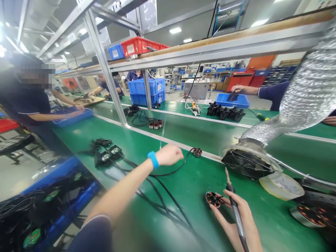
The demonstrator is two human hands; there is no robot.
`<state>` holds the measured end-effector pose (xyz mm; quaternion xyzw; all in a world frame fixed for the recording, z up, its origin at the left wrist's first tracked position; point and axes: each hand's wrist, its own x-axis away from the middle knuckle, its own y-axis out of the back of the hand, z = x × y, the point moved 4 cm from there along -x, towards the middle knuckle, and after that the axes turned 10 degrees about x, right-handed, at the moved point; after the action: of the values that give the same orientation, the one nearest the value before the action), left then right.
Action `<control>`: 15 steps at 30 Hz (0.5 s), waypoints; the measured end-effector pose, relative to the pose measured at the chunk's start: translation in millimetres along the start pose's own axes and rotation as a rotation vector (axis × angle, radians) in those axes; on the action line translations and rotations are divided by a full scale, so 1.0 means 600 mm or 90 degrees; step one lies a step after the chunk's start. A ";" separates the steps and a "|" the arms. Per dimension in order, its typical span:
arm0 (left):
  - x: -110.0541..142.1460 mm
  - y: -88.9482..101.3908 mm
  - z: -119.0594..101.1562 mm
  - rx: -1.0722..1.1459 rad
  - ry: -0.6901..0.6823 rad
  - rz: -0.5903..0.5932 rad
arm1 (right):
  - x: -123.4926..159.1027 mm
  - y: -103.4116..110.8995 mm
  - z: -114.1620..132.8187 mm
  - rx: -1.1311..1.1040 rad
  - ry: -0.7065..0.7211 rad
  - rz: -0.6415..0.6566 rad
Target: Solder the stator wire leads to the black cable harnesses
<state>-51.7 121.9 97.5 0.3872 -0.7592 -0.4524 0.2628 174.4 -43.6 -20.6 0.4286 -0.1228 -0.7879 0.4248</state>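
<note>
My left hand [169, 155], with a blue band at the wrist, reaches over the green bench with its fingers curled closed. Whatever it may hold is hidden. Just right of it lies a motor stator with copper windings [197, 152], a black cable [172, 173] running from it. In my right hand [244, 217] is a soldering iron [236, 210], its tip pointing up and away. The thumb and a finger of that hand also touch a second stator [213, 199]. Black housings with green boards [109, 155] and cables lie left of my left arm.
A fume extractor fan [246, 162] on a silver duct [306, 80] stands at right, with larger stators [308, 215] nearby. A blue bin [86, 185] of boards and cables is at lower left. A metal post [107, 66] rises from the bench. Co-workers are at left and across.
</note>
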 end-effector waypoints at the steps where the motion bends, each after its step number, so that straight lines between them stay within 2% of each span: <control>1: 0.023 -0.038 -0.025 0.047 -0.137 0.061 | 0.001 -0.002 -0.001 -0.001 -0.004 0.007; 2: 0.051 -0.076 -0.044 0.073 -0.248 0.126 | 0.001 -0.003 -0.003 -0.002 -0.008 0.013; 3: 0.077 -0.111 -0.054 0.063 -0.310 0.180 | 0.002 -0.005 -0.005 -0.002 -0.012 0.017; 6: 0.131 -0.182 -0.051 0.027 -0.341 0.239 | 0.002 -0.008 -0.007 -0.002 -0.020 0.014; 8: 0.144 -0.202 -0.042 0.027 -0.327 0.228 | 0.001 -0.008 -0.007 -0.008 -0.020 0.011; 11: 0.144 -0.215 -0.040 0.024 -0.327 0.194 | -0.002 -0.007 -0.005 -0.008 -0.005 0.002; 15: 0.136 -0.240 -0.060 0.019 -0.387 0.204 | -0.006 -0.003 -0.004 0.017 0.011 -0.018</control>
<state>-20.3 -4.5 -10.6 0.1145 -0.8603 -0.4891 0.0869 176.5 -39.5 -21.0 0.4424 -0.1235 -0.7884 0.4092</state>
